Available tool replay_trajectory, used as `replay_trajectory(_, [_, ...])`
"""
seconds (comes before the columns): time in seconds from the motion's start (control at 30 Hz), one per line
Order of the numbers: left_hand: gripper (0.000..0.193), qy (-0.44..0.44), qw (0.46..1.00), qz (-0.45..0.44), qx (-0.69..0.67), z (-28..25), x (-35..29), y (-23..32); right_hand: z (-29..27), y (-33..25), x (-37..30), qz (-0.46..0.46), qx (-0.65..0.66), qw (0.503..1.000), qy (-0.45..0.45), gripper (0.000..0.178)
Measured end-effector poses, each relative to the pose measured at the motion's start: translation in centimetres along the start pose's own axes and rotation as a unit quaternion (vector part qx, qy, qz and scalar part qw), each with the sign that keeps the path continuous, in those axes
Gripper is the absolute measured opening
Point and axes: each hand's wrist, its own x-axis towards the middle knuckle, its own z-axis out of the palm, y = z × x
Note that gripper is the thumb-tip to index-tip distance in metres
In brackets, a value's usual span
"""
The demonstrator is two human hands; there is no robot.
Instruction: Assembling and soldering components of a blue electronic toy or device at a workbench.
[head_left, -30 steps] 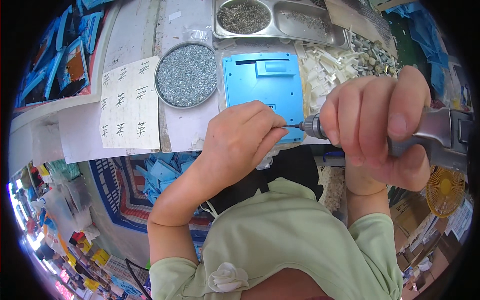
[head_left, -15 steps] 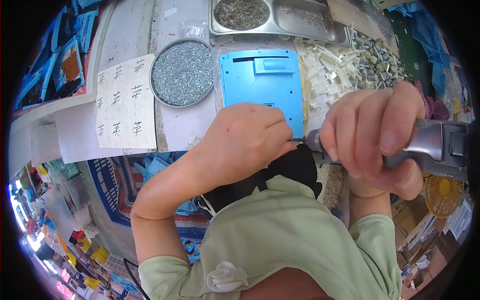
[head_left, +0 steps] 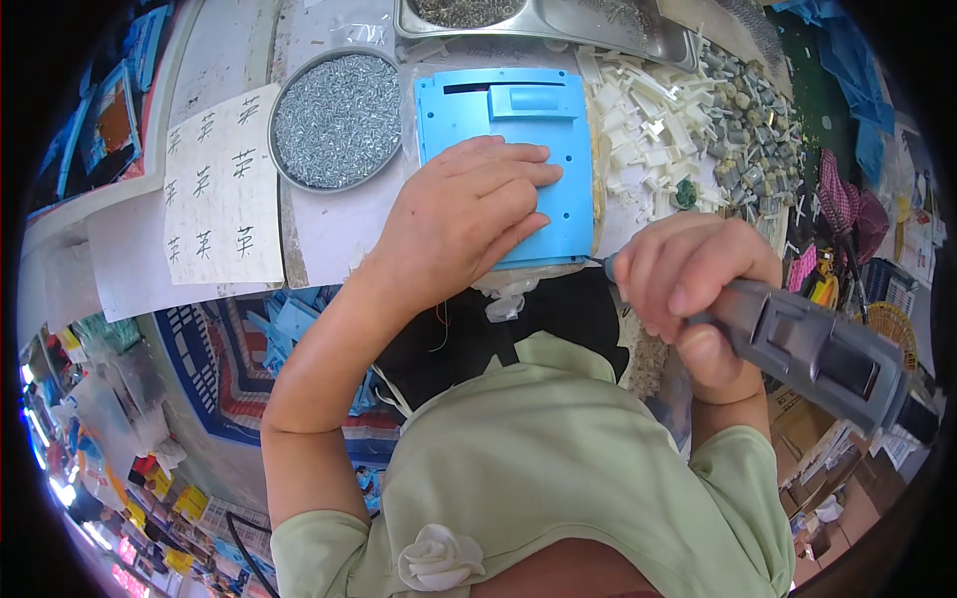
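Observation:
A flat light-blue plastic housing [head_left: 573,199] lies on the table in front of me, with a slot and a raised block near its far edge. My left hand [head_left: 464,209] rests on it, fingers stretched over its surface and holding nothing. In my right hand [head_left: 693,274], wrapped round its front part, is a grey electric screwdriver [head_left: 817,349]. Its thin bit points left and reaches the housing's near right corner; whether it sits in a screw I cannot make out.
Left of the housing stands a round tray of small silver screws [head_left: 337,120], beside a paper sheet with handwriting [head_left: 221,189]. White plastic parts [head_left: 648,130] and grey cylindrical parts [head_left: 753,130] are heaped on the right. A metal tray [head_left: 558,25] spans the back.
My left hand has gone from closed fingers at the housing's near edge to lying spread on its surface. The screwdriver's rear end has swung toward me, its bit staying by the near right corner.

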Motion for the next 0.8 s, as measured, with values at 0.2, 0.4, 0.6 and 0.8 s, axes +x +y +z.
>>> replay_trajectory(0.2, [0.018,0.011,1.0,0.0,-0.004,0.2,-0.1,0.0,0.3,0.7,0.1,-0.035,-0.069,0.996,-0.054,0.03])
replay_trajectory(0.4, [0.018,0.013,1.0,-0.001,-0.013,0.0,0.0,0.0,-0.2,-0.1,2.8,-0.061,-0.03,0.995,-0.072,0.032])
replay_trajectory(0.6, [0.017,0.017,0.999,-0.005,-0.026,0.2,-0.1,-0.1,0.6,1.6,3.8,-0.059,-0.116,0.989,-0.072,0.031])
replay_trajectory(0.8, [0.017,0.008,0.999,-0.008,-0.033,0.1,-0.2,-0.1,-0.6,1.1,5.5,-0.068,-0.077,0.987,-0.122,0.029])
